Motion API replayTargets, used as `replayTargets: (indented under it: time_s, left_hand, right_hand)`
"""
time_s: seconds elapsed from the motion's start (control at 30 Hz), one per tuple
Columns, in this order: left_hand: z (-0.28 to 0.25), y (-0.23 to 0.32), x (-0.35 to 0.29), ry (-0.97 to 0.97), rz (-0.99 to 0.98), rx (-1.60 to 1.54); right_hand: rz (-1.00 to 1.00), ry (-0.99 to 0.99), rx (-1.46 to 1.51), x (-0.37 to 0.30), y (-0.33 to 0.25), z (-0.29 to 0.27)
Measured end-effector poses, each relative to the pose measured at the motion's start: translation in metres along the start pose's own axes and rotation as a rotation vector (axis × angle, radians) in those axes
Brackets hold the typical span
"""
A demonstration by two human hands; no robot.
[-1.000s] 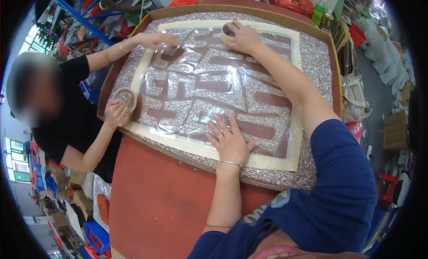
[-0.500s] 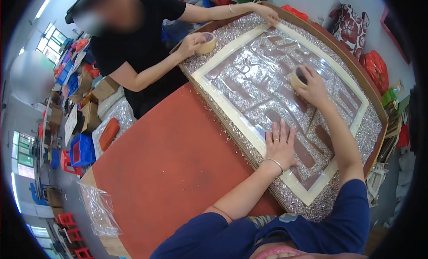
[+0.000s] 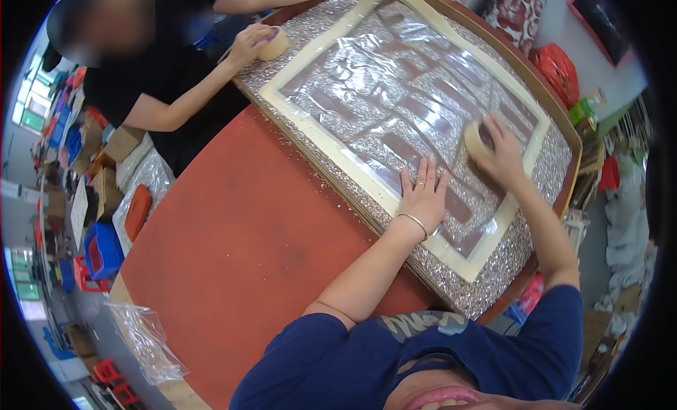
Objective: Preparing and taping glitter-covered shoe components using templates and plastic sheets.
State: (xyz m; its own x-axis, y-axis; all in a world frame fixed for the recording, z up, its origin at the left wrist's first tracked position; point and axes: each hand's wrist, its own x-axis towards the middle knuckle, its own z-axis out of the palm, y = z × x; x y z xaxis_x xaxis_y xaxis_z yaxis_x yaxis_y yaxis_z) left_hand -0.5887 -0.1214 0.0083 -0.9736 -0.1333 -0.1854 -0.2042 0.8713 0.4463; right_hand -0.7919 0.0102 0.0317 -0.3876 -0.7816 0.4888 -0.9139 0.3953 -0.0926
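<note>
A clear plastic sheet (image 3: pixel 352 71) with brown brick-like shapes under it lies on silvery glitter granules (image 3: pixel 486 297), bordered by cream tape strips (image 3: pixel 337 146). My left hand (image 3: pixel 424 197) rests flat on the sheet near its front left edge, fingers spread. In my right hand (image 3: pixel 506 159) is a roll of cream masking tape (image 3: pixel 475 143), held on edge against the sheet, over the right part of the pattern. Across the board, a co-worker's hand (image 3: pixel 247 46) holds another tape roll (image 3: pixel 273 44); that person's other hand is at the sheet's far corner.
The granules sit in a shallow tray with a brown rim (image 3: pixel 568 145). It stands on a red-topped table (image 3: pixel 268 226), with stray granules along the tray's side. A clear plastic bag (image 3: pixel 148 343) lies at the table's left corner. Red bags (image 3: pixel 556 73) stand behind the tray.
My right hand has moved the tape roll nearer to me and rightward across the sheet. My left hand stays in place on it. The whole view has shifted.
</note>
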Motion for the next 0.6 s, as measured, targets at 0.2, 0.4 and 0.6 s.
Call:
replayTargets:
  time_s: [0.2, 0.4, 0.6]
  left_hand:
    - [0.000, 0.016, 0.010, -0.054, 0.152, -0.006]
    - [-0.008, 0.014, 0.005, -0.158, 0.113, 0.053]
    - [-0.002, 0.012, 0.008, -0.118, 0.106, 0.054]
  right_hand:
    - [0.291, 0.078, 0.099, 0.130, 0.007, 0.065]
    - [-0.134, 0.161, 0.116, 0.090, -0.100, 0.078]
    - [0.352, 0.102, -0.290, 0.052, 0.074, 0.030]
